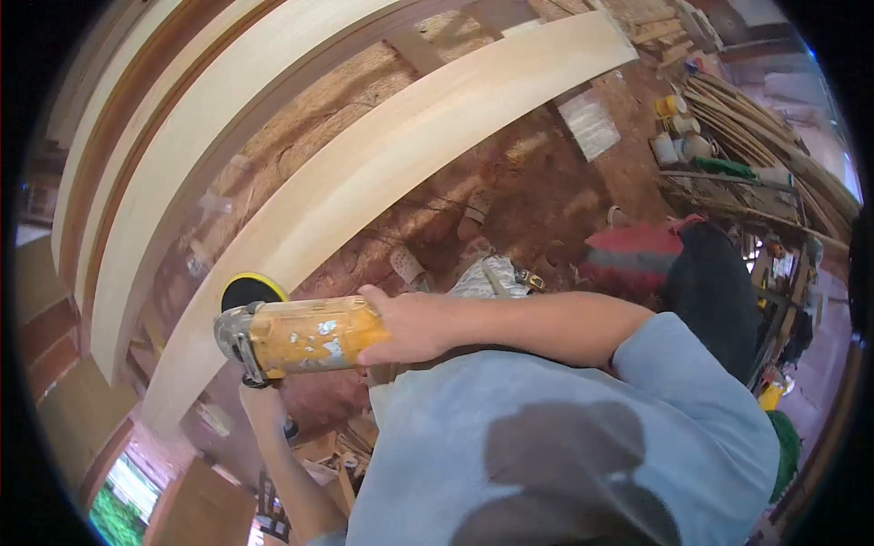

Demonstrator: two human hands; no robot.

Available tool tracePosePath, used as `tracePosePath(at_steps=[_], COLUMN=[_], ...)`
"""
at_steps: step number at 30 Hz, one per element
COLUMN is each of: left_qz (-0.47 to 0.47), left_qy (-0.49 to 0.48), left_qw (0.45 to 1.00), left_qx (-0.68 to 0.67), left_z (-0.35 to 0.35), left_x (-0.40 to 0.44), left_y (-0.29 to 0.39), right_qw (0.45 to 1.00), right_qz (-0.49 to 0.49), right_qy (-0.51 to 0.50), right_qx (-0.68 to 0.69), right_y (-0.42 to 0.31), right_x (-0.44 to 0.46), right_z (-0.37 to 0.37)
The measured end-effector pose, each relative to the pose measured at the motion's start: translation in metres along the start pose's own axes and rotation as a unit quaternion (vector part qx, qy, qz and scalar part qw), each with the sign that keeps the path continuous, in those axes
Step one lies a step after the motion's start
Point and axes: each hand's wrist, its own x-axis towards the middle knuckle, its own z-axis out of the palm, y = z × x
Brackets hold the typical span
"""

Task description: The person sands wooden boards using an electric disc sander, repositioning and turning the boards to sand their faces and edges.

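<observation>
Running lower-left to upper-right, the board lies beneath the sander clamped in the right hand; left hand nearer, closure indeterminate.

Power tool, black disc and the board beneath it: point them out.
Power tool (300,337): head view, yellow body.
Black disc (249,292): head view, inside its yellow rim.
Board (378,162): head view, middle of its face.

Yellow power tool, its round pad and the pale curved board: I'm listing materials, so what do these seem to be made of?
Yellow power tool: likely plastic or painted metal, scuffed with pale patches; its grey head looks like dull metal.
Round pad: dark face, yellow rim, perhaps rubber or foam; unclear.
Pale curved board: probably bare wood, given its matte cream surface.
</observation>
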Motion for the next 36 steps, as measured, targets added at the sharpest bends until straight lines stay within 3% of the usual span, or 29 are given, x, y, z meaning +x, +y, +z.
tracePosePath(at_steps=[5, 8, 11, 13, 14, 16, 20, 21, 22, 23, 26, 28, 33, 36], left_qz=[0.095, 0.098, 0.152, 0.177, 0.197, 0.217, 0.277, 0.303, 0.316, 0.340, 0.394, 0.479, 0.501, 0.528], left_qy=[-0.105, -0.097, -0.192, -0.214, -0.226, -0.258, -0.330, -0.345, -0.348, -0.346, -0.325, -0.287, -0.314, -0.264], left_qw=[0.986, 0.977, 0.950, 0.934, 0.923, 0.906, 0.856, 0.847, 0.839, 0.826, 0.807, 0.751, 0.747, 0.733], left_qx=[0.084, 0.165, 0.194, 0.223, 0.240, 0.256, 0.285, 0.268, 0.274, 0.286, 0.296, 0.350, 0.303, 0.340], left_z=[0.054, 0.100, 0.143, 0.179, 0.197, 0.228, 0.284, 0.297, 0.301, 0.314, 0.320, 0.329, 0.331, 0.348], left_x=[-0.017, -0.026, -0.028, -0.026, -0.023, -0.027, -0.032, -0.034, -0.032, -0.030, -0.036, -0.037, -0.034, -0.023], left_y=[0.116, 0.187, 0.256, 0.298, 0.315, 0.363, 0.453, 0.472, 0.481, 0.494, 0.522, 0.538, 0.537, 0.534], right_qw=[0.992, 0.985, 0.965, 0.922, 0.921, 0.865, 0.815, 0.778, 0.734, 0.726, 0.741, 0.728, 0.670, 0.645], right_qz=[0.113, 0.099, 0.110, 0.147, 0.144, 0.096, 0.133, 0.059, -0.017, -0.022, 0.022, 0.011, 0.066, 0.077], right_qy=[0.044, 0.116, 0.180, 0.248, 0.244, 0.312, 0.347, 0.365, 0.383, 0.394, 0.439, 0.486, 0.514, 0.533], right_qx=[0.032, 0.078, 0.155, 0.259, 0.267, 0.382, 0.445, 0.508, 0.560, 0.564, 0.507, 0.484, 0.531, 0.543], right_y=[0.045, 0.104, 0.141, 0.163, 0.180, 0.212, 0.230, 0.230, 0.221, 0.227, 0.231, 0.220, 0.207, 0.200], right_x=[-0.079, -0.122, -0.167, -0.195, -0.208, -0.229, -0.261, -0.262, -0.259, -0.260, -0.253, -0.249, -0.222, -0.210], right_z=[-0.054, -0.062, -0.075, -0.084, -0.084, -0.084, -0.103, -0.106, -0.099, -0.095, -0.071, -0.068, -0.036, -0.032])
